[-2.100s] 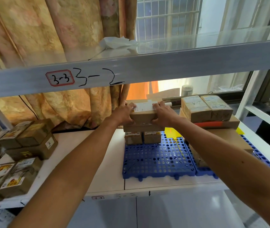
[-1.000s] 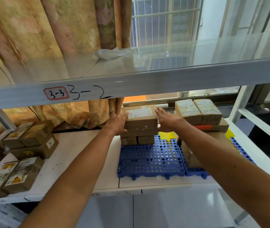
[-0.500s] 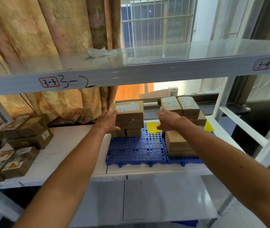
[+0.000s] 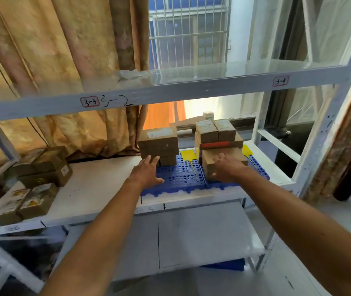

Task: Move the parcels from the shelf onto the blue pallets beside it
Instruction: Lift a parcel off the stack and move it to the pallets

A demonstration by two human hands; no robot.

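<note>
Two blue pallets [image 4: 181,178] lie side by side on the white shelf [image 4: 97,189]. A stack of brown parcels [image 4: 159,144] stands at the back of the left pallet, a white label on its top box. A second stack of parcels [image 4: 217,137] fills the right pallet. My left hand [image 4: 146,171] hovers open over the left pallet's near left corner, fingers straight, holding nothing. My right hand [image 4: 226,167] hangs loosely curled and empty in front of the right stack's lowest box. More brown parcels [image 4: 42,167] sit at the shelf's left end.
An upper shelf beam [image 4: 170,92] marked 3-2 crosses above the stacks. Another group of parcels [image 4: 25,201] lies at the shelf's front left. A curtain hangs behind. A white upright post [image 4: 328,129] stands to the right.
Both hands let go of the top labelled parcel, which stays on the left stack, and drew back towards me. The camera pulled back and tilted down.
</note>
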